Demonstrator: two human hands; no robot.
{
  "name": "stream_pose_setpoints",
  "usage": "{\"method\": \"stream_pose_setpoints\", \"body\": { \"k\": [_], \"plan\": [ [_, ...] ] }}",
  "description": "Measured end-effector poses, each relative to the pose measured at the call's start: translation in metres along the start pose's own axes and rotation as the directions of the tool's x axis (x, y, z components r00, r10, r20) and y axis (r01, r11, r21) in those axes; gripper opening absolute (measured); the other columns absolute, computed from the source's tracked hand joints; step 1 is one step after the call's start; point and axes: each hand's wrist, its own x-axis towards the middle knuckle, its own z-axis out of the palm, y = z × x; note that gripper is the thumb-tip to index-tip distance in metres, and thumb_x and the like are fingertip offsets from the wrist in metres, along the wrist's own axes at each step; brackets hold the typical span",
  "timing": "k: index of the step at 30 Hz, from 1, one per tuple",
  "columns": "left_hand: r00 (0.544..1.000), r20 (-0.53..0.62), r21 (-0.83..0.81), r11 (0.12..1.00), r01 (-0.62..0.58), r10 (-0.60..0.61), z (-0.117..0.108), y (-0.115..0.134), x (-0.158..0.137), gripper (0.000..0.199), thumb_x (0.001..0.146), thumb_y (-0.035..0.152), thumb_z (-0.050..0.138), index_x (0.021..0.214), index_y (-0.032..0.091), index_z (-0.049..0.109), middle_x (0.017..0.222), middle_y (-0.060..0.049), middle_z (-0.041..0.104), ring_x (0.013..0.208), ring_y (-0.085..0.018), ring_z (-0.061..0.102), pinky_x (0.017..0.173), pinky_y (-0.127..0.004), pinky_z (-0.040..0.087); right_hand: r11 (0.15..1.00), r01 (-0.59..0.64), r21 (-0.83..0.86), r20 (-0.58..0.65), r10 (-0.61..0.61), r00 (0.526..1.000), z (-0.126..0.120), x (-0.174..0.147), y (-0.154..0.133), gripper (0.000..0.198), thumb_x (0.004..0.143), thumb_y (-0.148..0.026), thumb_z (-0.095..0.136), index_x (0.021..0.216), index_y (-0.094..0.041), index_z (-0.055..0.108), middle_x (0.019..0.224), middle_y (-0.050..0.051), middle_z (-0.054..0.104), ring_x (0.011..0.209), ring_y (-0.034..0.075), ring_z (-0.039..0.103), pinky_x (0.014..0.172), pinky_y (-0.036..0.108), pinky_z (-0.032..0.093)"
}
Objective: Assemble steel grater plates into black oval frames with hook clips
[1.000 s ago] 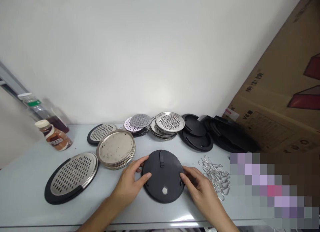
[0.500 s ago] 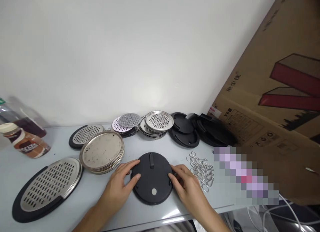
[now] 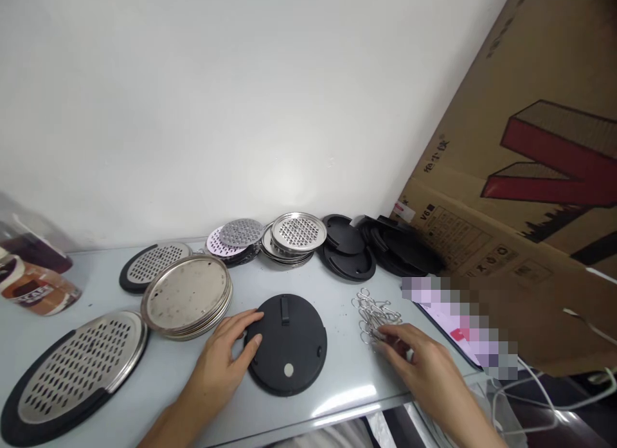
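A black round plastic disc (image 3: 301, 339) lies flat on the table, a small clip at its top and a pale round spot near its bottom. My left hand (image 3: 226, 348) grips the disc's left edge, thumb and fingers on its rim. To the right is a small pile of bent wire clips (image 3: 369, 310). My right hand (image 3: 421, 355) is at the near side of this pile, thumb and fingers pinched together on a wire clip; its fingertips are partly hidden.
Metal plates (image 3: 187, 294) are stacked left of the disc. Oval graters in black frames (image 3: 81, 371) lie further left. Round grater plates (image 3: 299, 232) and black holders (image 3: 349, 261) line the wall. Bottles (image 3: 38, 287) are at left, a phone (image 3: 448, 322) and cardboard box (image 3: 482, 210) at right.
My right hand has let go of the disc's right edge and moved right to the wire clips. My left hand stays on the disc. The view has turned slightly to the right.
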Motion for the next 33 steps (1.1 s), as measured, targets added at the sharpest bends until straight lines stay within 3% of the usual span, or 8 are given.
{"method": "stream_pose_setpoints", "body": {
  "k": [4,11,16,21,25,33],
  "plan": [
    [1.000,-0.006,-0.008,1.000,-0.010,0.010,0.000,0.000,0.000,0.033,0.093,0.037,0.052,0.121,0.029,0.067,0.127,-0.006,0.066,0.118,-0.026,0.061,0.098,-0.042,0.053,0.999,0.002,-0.045,0.020,-0.001,1.000,0.006,-0.006,0.004,0.023,0.088,-0.029,0.056,0.104,-0.021,0.070,0.089,0.007,0.070,0.069,0.021,0.065,0.065,0.034,0.054],
    [1.000,0.023,-0.007,1.000,0.008,-0.008,0.001,-0.002,0.000,0.034,0.094,0.038,0.051,0.124,0.031,0.064,0.130,-0.006,0.064,0.121,-0.025,0.059,0.100,-0.043,0.051,0.992,0.116,0.052,0.020,-0.117,0.993,0.035,0.027,-0.025,0.026,0.089,-0.024,0.053,0.109,-0.020,0.069,0.094,0.008,0.071,0.078,0.022,0.066,0.074,0.036,0.054],
    [1.000,0.019,-0.011,1.000,0.012,-0.012,0.000,0.001,0.000,0.033,0.094,0.037,0.050,0.123,0.030,0.065,0.129,-0.006,0.065,0.120,-0.025,0.060,0.101,-0.044,0.051,0.995,0.075,0.069,-0.040,-0.073,0.997,0.028,0.026,-0.018,0.026,0.090,-0.026,0.050,0.108,-0.021,0.069,0.097,0.007,0.072,0.079,0.022,0.067,0.073,0.034,0.053],
    [1.000,0.012,-0.005,1.000,0.011,-0.011,0.000,0.000,-0.001,0.033,0.093,0.036,0.051,0.123,0.031,0.065,0.129,-0.005,0.065,0.120,-0.025,0.059,0.100,-0.044,0.051,0.995,0.090,0.036,-0.010,-0.090,0.996,0.023,0.016,-0.019,0.018,0.088,-0.026,0.054,0.094,-0.021,0.070,0.092,0.006,0.071,0.072,0.020,0.066,0.069,0.034,0.054],
    [1.000,0.014,-0.002,1.000,0.007,-0.006,0.001,-0.001,-0.001,0.033,0.094,0.036,0.051,0.123,0.031,0.065,0.129,-0.004,0.065,0.120,-0.025,0.060,0.100,-0.043,0.051,0.994,0.108,-0.026,0.028,-0.107,0.994,0.026,0.016,-0.026,0.016,0.087,-0.026,0.057,0.095,-0.022,0.071,0.091,0.006,0.069,0.065,0.019,0.064,0.066,0.034,0.054],
    [1.000,0.002,-0.010,1.000,-0.003,0.003,0.000,0.002,0.001,0.033,0.093,0.035,0.052,0.122,0.030,0.066,0.127,-0.005,0.066,0.118,-0.025,0.061,0.099,-0.042,0.052,0.993,0.103,-0.052,0.071,-0.100,0.992,0.014,0.013,-0.029,0.023,0.094,-0.027,0.049,0.094,-0.023,0.071,0.091,0.006,0.070,0.080,0.022,0.067,0.074,0.034,0.052]
  ]
}}
